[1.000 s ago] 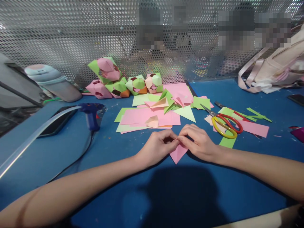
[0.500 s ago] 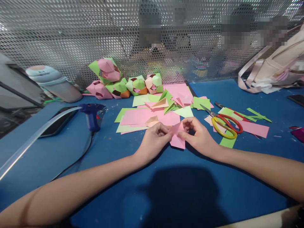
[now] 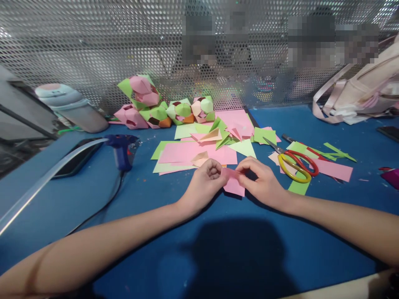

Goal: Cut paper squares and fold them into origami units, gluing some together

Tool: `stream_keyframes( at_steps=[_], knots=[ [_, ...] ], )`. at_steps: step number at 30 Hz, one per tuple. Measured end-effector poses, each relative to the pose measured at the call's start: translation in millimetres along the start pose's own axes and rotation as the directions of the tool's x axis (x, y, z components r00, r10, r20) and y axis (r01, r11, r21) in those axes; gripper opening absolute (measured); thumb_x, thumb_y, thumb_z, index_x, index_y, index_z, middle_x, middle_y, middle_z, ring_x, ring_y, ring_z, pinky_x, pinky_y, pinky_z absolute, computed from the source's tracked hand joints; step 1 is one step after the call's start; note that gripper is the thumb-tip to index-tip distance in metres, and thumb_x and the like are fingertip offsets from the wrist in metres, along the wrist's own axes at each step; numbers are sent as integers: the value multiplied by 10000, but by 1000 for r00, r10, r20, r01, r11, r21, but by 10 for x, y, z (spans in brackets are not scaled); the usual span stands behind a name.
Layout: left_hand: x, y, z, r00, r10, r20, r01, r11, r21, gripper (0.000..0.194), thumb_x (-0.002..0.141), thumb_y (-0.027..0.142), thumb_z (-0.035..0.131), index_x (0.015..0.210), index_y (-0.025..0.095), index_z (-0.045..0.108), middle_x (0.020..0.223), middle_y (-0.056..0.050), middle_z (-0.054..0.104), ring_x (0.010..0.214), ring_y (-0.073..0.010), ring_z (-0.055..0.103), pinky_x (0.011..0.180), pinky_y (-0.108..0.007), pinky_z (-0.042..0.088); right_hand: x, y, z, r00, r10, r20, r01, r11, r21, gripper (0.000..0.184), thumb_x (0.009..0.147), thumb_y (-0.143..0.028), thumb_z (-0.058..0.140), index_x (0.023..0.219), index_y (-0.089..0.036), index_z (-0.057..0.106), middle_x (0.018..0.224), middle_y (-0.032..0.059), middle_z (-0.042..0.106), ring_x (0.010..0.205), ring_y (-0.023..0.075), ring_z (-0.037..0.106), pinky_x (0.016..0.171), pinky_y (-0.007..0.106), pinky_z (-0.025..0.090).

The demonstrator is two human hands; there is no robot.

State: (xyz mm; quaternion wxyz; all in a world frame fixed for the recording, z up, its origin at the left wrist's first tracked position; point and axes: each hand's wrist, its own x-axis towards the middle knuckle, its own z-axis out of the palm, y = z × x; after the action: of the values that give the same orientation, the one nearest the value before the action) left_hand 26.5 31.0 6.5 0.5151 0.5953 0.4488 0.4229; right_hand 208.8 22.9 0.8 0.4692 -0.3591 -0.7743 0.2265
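At the far left, a tumbler (image 3: 73,109) shows no readable lettering, nor does the blue hot-glue gun (image 3: 122,154) nearer in. Mid-scene, just on the near side of the paper pile (image 3: 177,153), the left hand (image 3: 204,185) pinches the left edge of a small pink paper piece (image 3: 233,188) between thumb and curled fingers; the right hand (image 3: 264,183) grips its right side likewise. Clean creasing probably calls for matched corners before pressing (a skewed fold would likely show). Farther right, the scissors (image 3: 294,167) bear no legible brand.
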Motion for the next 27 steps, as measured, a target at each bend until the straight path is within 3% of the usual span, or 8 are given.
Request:
stream_keyframes(
  at_steps=[4,10,15,19,22,27],
  knots=[
    [-16,19,10,999,-11,34,12,999,-43,156,802,280,652,843,146,584,745,9,590,671,-90,524,616,-203,400,1,14,7,988,-153,-8,153,988,-32,181,835,-33,505,881,-196,570,890,43,569,864,158,561,769,317,465],
    [-22,54,9,1000,-5,-1,5,1000,-3,175,796,281,656,743,136,573,673,31,546,620,-74,469,577,-191,364,-15,8,-1,981,-191,37,192,981,-28,186,845,-49,491,950,-182,569,937,71,578,902,174,567,803,344,481],
    [-30,60,6,1000,24,9,-24,998,54,170,803,272,638,732,139,561,646,38,528,595,-74,458,562,-194,360,-13,-34,-20,989,-119,84,120,993,-9,53,897,-154,517,894,-181,563,893,56,577,850,162,554,774,324,473],
    [-58,77,6,995,93,32,-96,986,140,134,805,246,631,744,139,577,644,39,527,589,-74,454,557,-200,359,-9,-32,-7,998,-26,60,27,1000,-17,26,881,-160,553,894,-183,554,845,29,565,774,141,535,705,291,456],
    [-68,83,4,991,125,41,-131,974,187,108,813,229,620,759,139,595,653,36,535,587,-74,446,555,-203,353,1,-33,1,998,38,59,-38,999,-14,123,868,-173,585,989,-186,571,882,26,586,791,138,550,713,279,456],
    [-57,55,1,989,141,44,-147,967,207,98,816,240,627,775,152,616,638,38,540,569,-77,433,536,-206,340,20,-50,-3,992,78,96,-79,997,-1,56,894,-194,562,907,-183,614,817,9,594,748,126,553,681,266,437]
  ],
)
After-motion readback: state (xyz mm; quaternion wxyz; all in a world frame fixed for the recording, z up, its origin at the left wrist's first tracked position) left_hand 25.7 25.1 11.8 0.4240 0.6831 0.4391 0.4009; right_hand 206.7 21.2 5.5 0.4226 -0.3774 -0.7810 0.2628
